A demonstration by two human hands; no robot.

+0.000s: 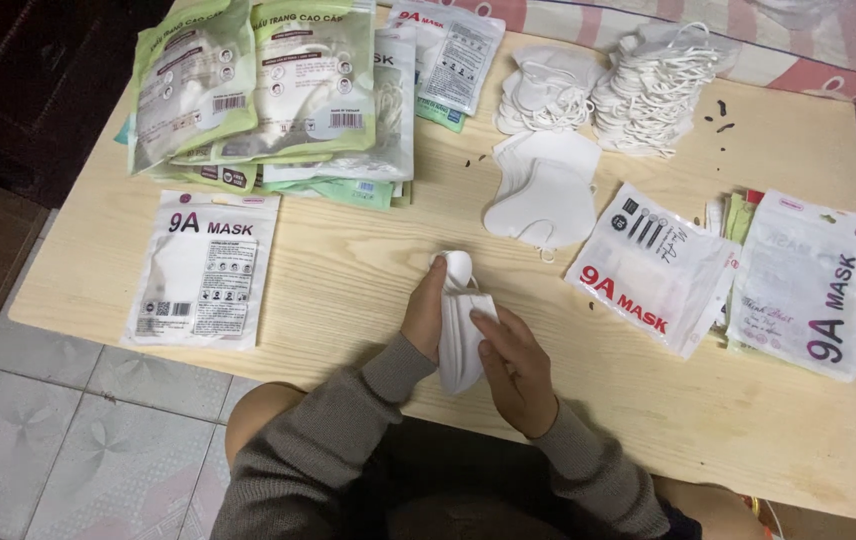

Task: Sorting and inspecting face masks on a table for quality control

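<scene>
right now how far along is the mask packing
Partly through, it seems. Done: filled pouches are stacked at the far left, one more lies alone. In hand: left hand and right hand fold a white mask. Left: loose masks and flat pouches.

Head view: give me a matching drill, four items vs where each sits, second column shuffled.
Items:
1. folded white mask
2. single flat white pouch
3. green-edged pouch pile
4. loose mask heap with ear loops

Places:
A. table's far right
B. between both hands, at the near edge
C. table's far left
D. alone, near left

Pairs: 1-B, 2-D, 3-C, 4-A
</scene>
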